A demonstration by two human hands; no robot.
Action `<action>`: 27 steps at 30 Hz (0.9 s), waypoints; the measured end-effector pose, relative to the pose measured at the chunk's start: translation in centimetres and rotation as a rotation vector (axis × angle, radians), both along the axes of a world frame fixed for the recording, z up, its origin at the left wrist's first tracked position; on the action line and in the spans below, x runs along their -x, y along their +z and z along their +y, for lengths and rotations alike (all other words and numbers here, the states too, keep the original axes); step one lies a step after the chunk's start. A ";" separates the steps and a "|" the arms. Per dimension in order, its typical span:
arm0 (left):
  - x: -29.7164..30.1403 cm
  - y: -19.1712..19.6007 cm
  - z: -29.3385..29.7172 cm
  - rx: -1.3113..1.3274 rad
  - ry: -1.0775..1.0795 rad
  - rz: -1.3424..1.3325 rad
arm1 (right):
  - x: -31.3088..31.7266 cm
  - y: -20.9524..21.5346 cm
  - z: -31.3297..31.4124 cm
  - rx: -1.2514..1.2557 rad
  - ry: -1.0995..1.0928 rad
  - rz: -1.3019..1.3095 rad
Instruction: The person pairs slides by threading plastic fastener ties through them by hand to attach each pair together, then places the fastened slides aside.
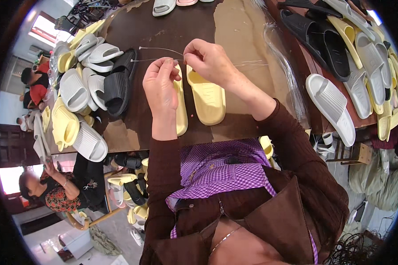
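A pair of yellow slide sandals lies side by side on the brown table in front of me, the right slide [206, 99] showing more than the left slide [181, 106]. Over their far ends my left hand [162, 90] is closed in a pinch, with a thin clear plastic tie [148, 60] running out beyond its fingertips. My right hand [210, 62] pinches close beside it; a second thin tie [161, 49] leads to its fingers from the left. Loose tie ends stick out to the right, under my right wrist. My fingers hide where the ties meet the slides.
A bundle of clear ties [287, 70] lies right of the slides. Piled grey, yellow and black slides [75, 90] crowd the table's left end; more slides [371, 57] cover the right side. A single grey slide [331, 106] lies nearer. A co-worker [59, 190] is at the lower left.
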State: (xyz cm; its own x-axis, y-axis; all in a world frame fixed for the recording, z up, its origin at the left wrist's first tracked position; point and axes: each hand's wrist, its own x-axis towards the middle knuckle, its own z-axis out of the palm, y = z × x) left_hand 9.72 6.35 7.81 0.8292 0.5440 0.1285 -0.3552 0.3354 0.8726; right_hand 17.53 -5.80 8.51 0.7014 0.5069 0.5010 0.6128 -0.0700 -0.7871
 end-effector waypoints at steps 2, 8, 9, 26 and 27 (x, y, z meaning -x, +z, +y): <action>0.2 0.3 0.1 0.006 0.000 -0.006 | -0.5 -0.2 -0.2 0.004 -0.013 -0.009; 4.1 1.4 3.6 0.395 0.068 -0.041 | -4.9 1.2 -4.3 -0.238 -0.206 0.173; 5.4 1.0 5.1 0.396 0.079 -0.043 | -5.7 2.0 -5.8 -0.207 -0.297 0.063; 17.0 0.7 6.9 0.157 0.074 -0.346 | -8.4 -6.2 -18.4 0.913 -0.617 -0.201; 17.3 0.6 6.6 0.151 0.081 -0.354 | -8.4 -6.2 -18.6 0.959 -0.621 -0.173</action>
